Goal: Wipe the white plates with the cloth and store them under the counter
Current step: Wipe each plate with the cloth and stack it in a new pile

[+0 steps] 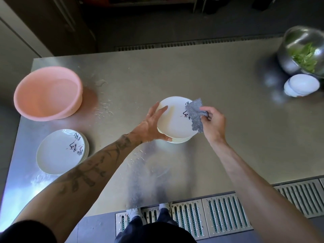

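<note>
While the left hand point(154, 125) is gripping the top plate point(173, 123) by its left rim, fingers spread over the far edge and thumb hooking the near one, the right hand point(213, 124) is pinching a grey cloth point(194, 116) and laying it over the plate's right side, covering part of the black brush lettering there. The plate is sitting on, or tipping slightly off, the centre stack point(180, 140) in the middle of the steel surface point(175, 71), directly between the two hands. Being round, it is offering no long axis. What matters is that the cloth is touching its right edge while the bare white face is stretching leftwards toward the holding hand, so the wipe is probably going to sweep right to left. A second stack point(59, 153) of the same lettered plates is resting well apart to the near left, closer to the left arm, beside a pink basin point(47, 95). Whether that stack is already wiped cannot be told. Under-counter storage is lying out of view, so nothing appears stored yet.
</note>
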`<action>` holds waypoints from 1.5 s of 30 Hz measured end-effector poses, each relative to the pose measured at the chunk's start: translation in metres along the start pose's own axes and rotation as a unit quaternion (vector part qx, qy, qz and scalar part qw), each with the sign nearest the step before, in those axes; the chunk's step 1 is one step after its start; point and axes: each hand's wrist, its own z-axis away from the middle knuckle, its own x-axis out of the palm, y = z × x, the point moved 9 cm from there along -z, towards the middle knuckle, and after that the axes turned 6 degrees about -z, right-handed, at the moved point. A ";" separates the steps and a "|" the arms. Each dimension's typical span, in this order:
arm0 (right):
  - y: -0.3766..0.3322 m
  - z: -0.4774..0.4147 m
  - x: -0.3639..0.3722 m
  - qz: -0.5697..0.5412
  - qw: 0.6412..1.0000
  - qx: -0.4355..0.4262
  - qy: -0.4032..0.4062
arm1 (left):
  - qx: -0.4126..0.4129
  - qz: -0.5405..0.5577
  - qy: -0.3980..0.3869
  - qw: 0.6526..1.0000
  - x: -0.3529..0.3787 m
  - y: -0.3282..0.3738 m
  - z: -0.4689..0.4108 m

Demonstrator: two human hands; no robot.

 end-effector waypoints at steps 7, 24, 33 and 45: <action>-0.021 0.005 -0.016 0.027 0.999 -0.039 0.027 | -0.001 0.001 0.028 1.000 0.001 0.001 0.000; -0.090 0.138 0.107 -0.056 0.988 -0.059 -0.130 | -0.230 -0.086 0.364 0.899 -0.126 -0.163 0.237; -0.042 0.193 0.168 0.023 0.982 -0.023 -0.185 | -0.399 -0.128 0.224 0.880 -0.177 -0.293 0.292; -0.027 0.211 0.161 0.059 0.984 -0.005 -0.165 | -0.464 0.036 0.231 0.855 -0.179 -0.334 0.302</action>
